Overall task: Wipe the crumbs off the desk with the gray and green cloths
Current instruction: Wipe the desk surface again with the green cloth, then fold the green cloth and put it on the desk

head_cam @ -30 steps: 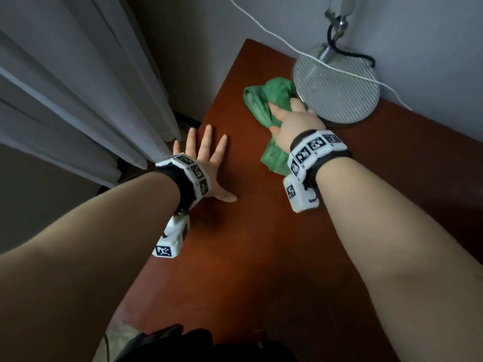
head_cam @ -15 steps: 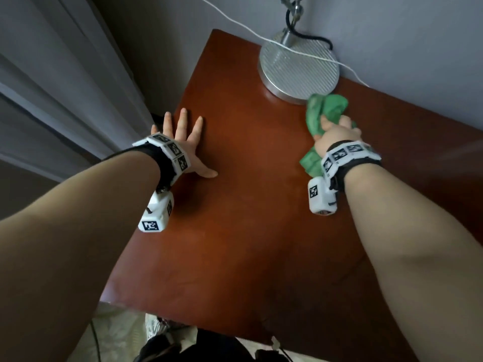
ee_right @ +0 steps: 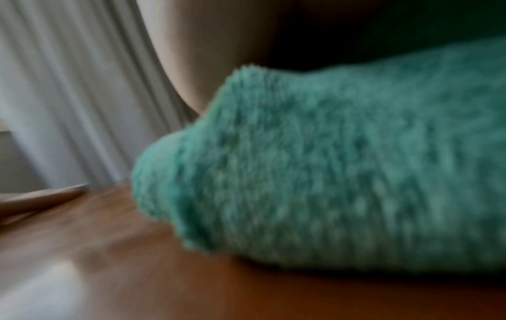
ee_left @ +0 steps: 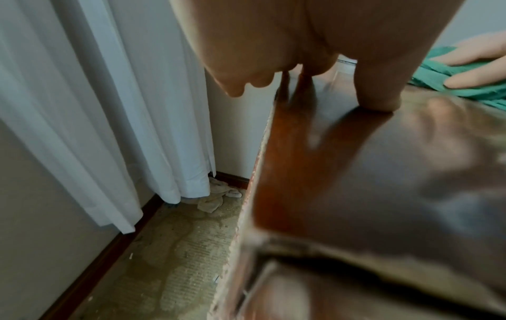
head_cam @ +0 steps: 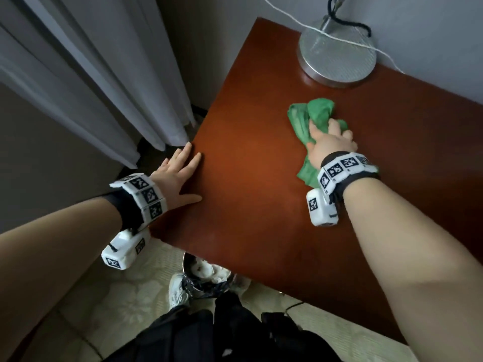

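Note:
The green cloth (head_cam: 311,117) lies bunched on the red-brown desk (head_cam: 248,205), just in front of the lamp base. My right hand (head_cam: 329,138) is on top of it, fingers bent over the folds, and presses it onto the wood. In the right wrist view the green cloth (ee_right: 328,173) fills most of the blurred picture. My left hand (head_cam: 181,173) lies flat on the desk's left edge with straight fingers and holds nothing. I see no gray cloth on the desk, and no crumbs can be made out.
A round metal lamp base (head_cam: 337,56) with a white cable (head_cam: 339,39) stands at the desk's far edge by the wall. White curtains (head_cam: 91,74) hang on the left. A bin (head_cam: 206,273) stands under the front edge. A crumpled pale cloth (ee_left: 216,198) lies on the floor.
My right hand swept the green cloth from left of the lamp base to its right, then back in front of it and nearer me. My left hand stayed flat at the left edge.

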A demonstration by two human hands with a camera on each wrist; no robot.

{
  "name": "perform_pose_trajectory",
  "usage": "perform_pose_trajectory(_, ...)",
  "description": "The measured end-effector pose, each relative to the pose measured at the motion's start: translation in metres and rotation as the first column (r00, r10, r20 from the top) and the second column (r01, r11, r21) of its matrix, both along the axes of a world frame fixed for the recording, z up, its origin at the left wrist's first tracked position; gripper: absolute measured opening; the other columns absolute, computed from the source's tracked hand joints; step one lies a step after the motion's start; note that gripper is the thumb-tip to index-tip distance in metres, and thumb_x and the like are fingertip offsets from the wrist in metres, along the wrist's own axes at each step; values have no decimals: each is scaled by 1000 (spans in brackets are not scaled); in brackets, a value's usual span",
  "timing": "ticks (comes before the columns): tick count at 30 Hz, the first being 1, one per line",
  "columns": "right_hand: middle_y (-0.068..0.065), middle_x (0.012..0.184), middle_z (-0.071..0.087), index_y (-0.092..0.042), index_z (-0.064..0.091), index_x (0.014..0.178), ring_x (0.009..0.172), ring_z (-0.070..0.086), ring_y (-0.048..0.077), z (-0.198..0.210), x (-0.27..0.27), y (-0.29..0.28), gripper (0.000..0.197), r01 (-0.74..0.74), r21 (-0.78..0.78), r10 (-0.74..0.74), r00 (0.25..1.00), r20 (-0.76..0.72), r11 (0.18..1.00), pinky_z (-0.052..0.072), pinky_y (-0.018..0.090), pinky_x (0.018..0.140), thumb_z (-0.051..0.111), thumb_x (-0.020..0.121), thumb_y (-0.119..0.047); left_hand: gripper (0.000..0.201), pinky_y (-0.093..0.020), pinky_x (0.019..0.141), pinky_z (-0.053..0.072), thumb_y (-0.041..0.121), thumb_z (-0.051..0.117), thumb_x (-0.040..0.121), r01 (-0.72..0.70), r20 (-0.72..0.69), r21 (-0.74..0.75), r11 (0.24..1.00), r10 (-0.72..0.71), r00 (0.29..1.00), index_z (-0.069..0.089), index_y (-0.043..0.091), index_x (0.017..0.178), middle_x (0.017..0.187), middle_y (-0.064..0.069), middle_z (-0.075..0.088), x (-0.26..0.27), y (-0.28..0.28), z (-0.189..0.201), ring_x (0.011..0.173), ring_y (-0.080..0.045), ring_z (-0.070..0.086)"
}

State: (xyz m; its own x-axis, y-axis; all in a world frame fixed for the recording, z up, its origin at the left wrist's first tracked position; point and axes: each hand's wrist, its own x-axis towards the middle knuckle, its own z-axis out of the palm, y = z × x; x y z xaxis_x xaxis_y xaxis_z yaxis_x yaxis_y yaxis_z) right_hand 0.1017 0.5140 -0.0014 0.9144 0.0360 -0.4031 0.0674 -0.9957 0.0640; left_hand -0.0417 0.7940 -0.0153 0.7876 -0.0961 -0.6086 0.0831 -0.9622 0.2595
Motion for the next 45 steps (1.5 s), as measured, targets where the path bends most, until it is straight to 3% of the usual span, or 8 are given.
perform_pose_trajectory(9,-6,156,12,-53,25,140,133,23,30,10,-139,33,51,-559,204,588,799,-128,804,21,41,110,42,97,-29,93,-37,117,-3,44,52,90,114,13,4,993,-114,993,-17,17,147,152,-5,-31,-24,14,-5,144,-21,-16)
perform_pose_trajectory(16,0,155,15,-47,27,141,129,29,35,5,-112,51,49,-58,101,55,998,27,993,30,42,106,43,96,-35,87,-41,116,-4,43,49,92,220,-35,54,974,-218,975,-14,22,148,153,-1,-29,-56,32,-1,143,-23,-17)
perform_pose_trajectory(23,-2,157,12,-50,26,141,137,18,35,9,-200,91,50,-300,212,325,941,-97,930,20,45,114,42,97,-31,77,-40,116,-8,51,41,92,227,11,60,972,-228,974,2,20,150,157,1,-14,-72,35,13,143,-23,-17)
perform_pose_trajectory(27,-2,156,15,-50,30,139,135,23,33,25,-234,109,48,-242,328,267,963,-31,913,23,40,115,43,97,-31,70,-34,116,-1,50,38,94,62,44,-185,981,-55,998,14,16,150,158,-6,8,-84,18,34,146,-22,-2)
perform_pose_trajectory(31,1,156,10,-46,25,143,137,20,34,54,-251,104,55,-112,477,85,993,78,872,20,38,114,47,95,-30,69,-25,108,28,47,52,90,-112,85,-507,854,180,980,26,15,146,141,-7,45,-87,4,59,131,-21,41)
perform_pose_trajectory(38,13,155,-9,-35,-19,144,146,6,24,113,-273,70,110,5,700,-142,980,138,714,17,30,113,70,82,-20,46,-32,75,57,21,64,87,-213,-81,-872,441,298,951,39,15,126,94,0,59,-93,-45,122,84,-20,62)
perform_pose_trajectory(41,15,156,-7,-30,-25,144,146,5,23,139,-283,45,119,12,707,-196,964,181,707,16,30,113,74,78,-24,33,-20,55,55,1,54,90,-156,-41,-909,387,289,956,40,17,114,85,1,55,-98,-70,151,72,-14,58)
perform_pose_trajectory(45,5,157,15,-26,-22,146,142,23,17,165,-305,-4,115,4,790,-280,936,212,613,23,29,114,72,80,-26,31,-24,61,56,-4,54,89,-5,107,-903,429,237,966,47,26,97,81,2,57,-111,-107,182,69,-11,59)
